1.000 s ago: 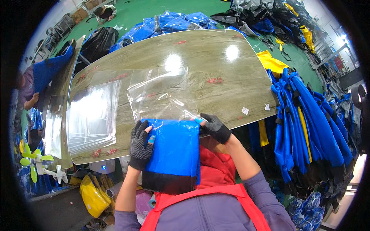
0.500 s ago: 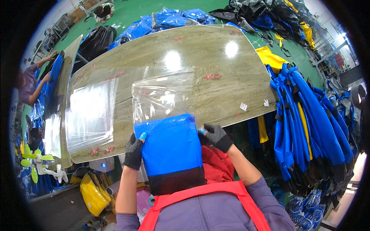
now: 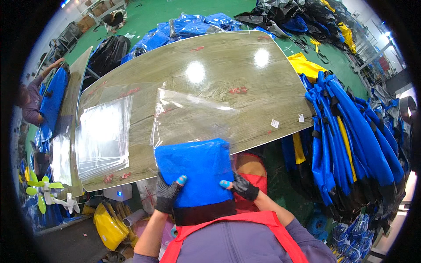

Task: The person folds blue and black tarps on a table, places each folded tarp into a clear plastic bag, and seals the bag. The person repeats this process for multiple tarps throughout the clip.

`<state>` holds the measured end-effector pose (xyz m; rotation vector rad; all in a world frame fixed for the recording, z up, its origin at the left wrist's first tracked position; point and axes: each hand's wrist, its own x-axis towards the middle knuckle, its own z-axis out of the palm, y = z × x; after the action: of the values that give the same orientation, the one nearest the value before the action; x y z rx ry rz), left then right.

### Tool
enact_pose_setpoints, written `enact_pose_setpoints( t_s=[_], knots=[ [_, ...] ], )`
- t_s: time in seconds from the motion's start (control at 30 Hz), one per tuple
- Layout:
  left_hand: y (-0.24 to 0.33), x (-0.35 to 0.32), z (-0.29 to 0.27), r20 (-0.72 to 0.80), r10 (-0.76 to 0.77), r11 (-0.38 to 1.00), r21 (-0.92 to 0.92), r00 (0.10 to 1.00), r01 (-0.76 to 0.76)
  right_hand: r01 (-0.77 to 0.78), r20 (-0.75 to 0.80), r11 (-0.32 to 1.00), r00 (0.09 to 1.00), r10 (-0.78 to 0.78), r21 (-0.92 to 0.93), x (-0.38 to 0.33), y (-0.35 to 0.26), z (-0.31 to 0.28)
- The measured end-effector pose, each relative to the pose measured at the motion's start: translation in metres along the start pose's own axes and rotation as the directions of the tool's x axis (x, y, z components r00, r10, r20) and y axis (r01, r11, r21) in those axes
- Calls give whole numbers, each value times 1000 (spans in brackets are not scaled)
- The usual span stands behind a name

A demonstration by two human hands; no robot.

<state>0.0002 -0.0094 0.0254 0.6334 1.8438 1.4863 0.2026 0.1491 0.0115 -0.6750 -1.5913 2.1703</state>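
A folded blue bundle of sheet material (image 3: 195, 171) with a black lower band rests against my red apron at the table's near edge. My left hand (image 3: 169, 193), in a dark glove with blue-covered thumb tip, grips its left side. On the opposite side my right hand (image 3: 243, 186), gloved the same way, holds the bundle with the thumb on top. A clear plastic bag (image 3: 193, 116) stretches from the bundle's far end over the table; its far part lies flat. How much of the bundle sits inside the bag I cannot tell.
Stacked clear bags (image 3: 105, 131) lie on the left of the wood-patterned table (image 3: 263, 96). Blue covers (image 3: 346, 131) hang at the right. A small green fan (image 3: 41, 188) stands left of a yellow bundle (image 3: 109, 225). Another person (image 3: 35, 101) handles blue material at the far left.
Both hands have slid down the bundle's sides toward me, thumbs now over its face. The clear bag's far part has flattened and spread to the right.
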Motion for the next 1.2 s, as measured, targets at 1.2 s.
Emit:
enact_pose_setpoints(
  t_s=[1.2],
  knots=[
    [-27,14,-4,445,-179,898,-291,878,331,-433,-76,887,891,448,163,-47,29,-73]
  ],
)
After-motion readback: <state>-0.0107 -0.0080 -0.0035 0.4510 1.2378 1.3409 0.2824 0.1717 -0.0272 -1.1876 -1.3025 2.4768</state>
